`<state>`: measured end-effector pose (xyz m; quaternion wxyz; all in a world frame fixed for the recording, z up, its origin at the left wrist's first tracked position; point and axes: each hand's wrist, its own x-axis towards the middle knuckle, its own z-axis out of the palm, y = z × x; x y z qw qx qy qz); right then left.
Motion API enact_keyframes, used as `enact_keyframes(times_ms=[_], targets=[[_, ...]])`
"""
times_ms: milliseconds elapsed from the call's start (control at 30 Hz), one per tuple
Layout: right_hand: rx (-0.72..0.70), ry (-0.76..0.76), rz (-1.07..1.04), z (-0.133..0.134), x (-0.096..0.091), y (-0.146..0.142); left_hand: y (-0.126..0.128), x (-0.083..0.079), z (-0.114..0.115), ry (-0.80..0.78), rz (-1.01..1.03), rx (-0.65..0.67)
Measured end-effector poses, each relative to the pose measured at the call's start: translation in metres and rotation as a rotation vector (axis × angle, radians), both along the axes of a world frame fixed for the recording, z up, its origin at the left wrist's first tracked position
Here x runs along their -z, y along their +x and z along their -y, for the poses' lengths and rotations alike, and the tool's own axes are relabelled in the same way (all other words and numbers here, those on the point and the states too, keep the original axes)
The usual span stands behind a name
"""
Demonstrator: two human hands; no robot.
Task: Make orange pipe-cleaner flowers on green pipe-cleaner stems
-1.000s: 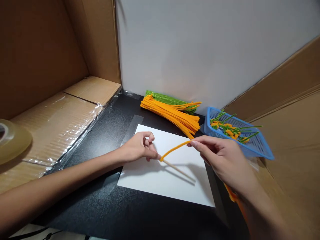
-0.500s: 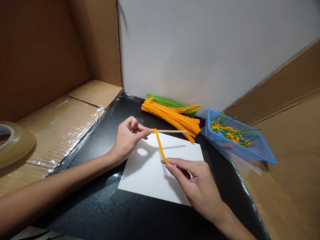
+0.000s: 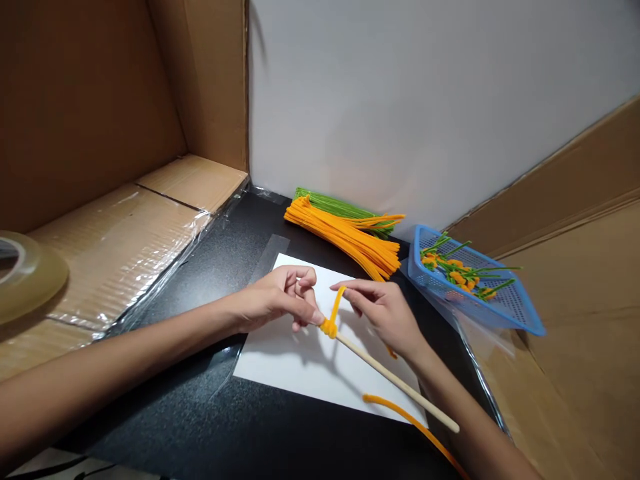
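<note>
My left hand [image 3: 280, 299] pinches the near end of a thin wooden stick [image 3: 395, 381], which slants down to the right over a white sheet of paper [image 3: 300, 363]. An orange pipe cleaner [image 3: 332, 313] is coiled round the stick right at my left fingertips. My right hand [image 3: 385, 313] pinches that pipe cleaner just above the coil. The pipe cleaner's loose tail [image 3: 415, 423] trails along the black table toward the lower right.
Bundles of orange pipe cleaners [image 3: 345, 235] and green pipe cleaners [image 3: 333, 202] lie by the white wall. A blue basket [image 3: 510, 308] holds several small orange-and-green pieces. Cardboard panels [image 3: 100, 100] flank both sides. A tape roll [image 3: 27, 277] sits at far left.
The stick swung from pointing right to slanting down-right. My right hand moved up from the paper's near part to the coil, and more turns of orange pipe cleaner sit on the stick.
</note>
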<state>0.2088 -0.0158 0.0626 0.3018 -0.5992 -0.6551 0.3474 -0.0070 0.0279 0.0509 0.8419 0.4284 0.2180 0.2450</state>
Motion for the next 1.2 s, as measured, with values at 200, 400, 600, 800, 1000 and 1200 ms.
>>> enact_keyframes(times_ms=[200, 400, 600, 800, 1000, 1200], targets=[[0.006, 0.146, 0.270, -0.006, -0.037, 0.011, 0.004, 0.017, -0.010, 0.149, -0.168, -0.207], [0.005, 0.167, 0.330, 0.014, -0.043, -0.004, 0.005, 0.025, -0.014, 0.219, -0.221, -0.579], [-0.100, 0.064, 0.241, 0.034, -0.027, -0.027, 0.008, 0.028, -0.011, 0.120, -0.162, -0.720], [-0.177, 0.024, 0.247, 0.036, 0.000, -0.032, 0.008, 0.012, -0.006, -0.134, -0.059, -0.593], [-0.162, -0.026, 0.122, 0.015, -0.001, -0.020, 0.003, 0.004, 0.001, -0.146, 0.087, -0.145], [-0.139, 0.046, 0.188, 0.001, -0.027, 0.004, -0.003, 0.009, -0.005, -0.007, 0.049, 0.009]])
